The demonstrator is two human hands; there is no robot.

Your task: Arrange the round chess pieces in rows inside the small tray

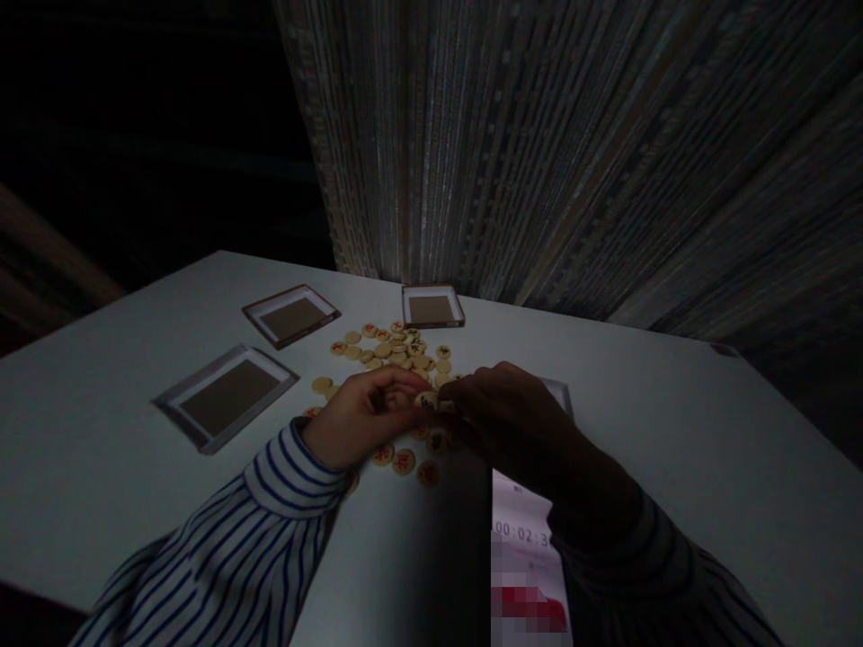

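Several round wooden game pieces (395, 349) with red or black characters lie scattered on the white table (101, 431). My left hand (360, 415) and my right hand (509, 413) meet above the pile. Together their fingertips pinch one round piece (426, 401) with a dark character. A few more pieces (403, 462) lie just below the hands. The right hand is in shadow and its fingers are hard to make out. Both arms wear striped sleeves.
Three shallow trays stand on the table: one at the left (226, 395), one further back (291, 314), a small one at the back middle (432, 307). A phone (526, 539) showing a timer lies under my right forearm. A striped curtain (573, 153) hangs behind.
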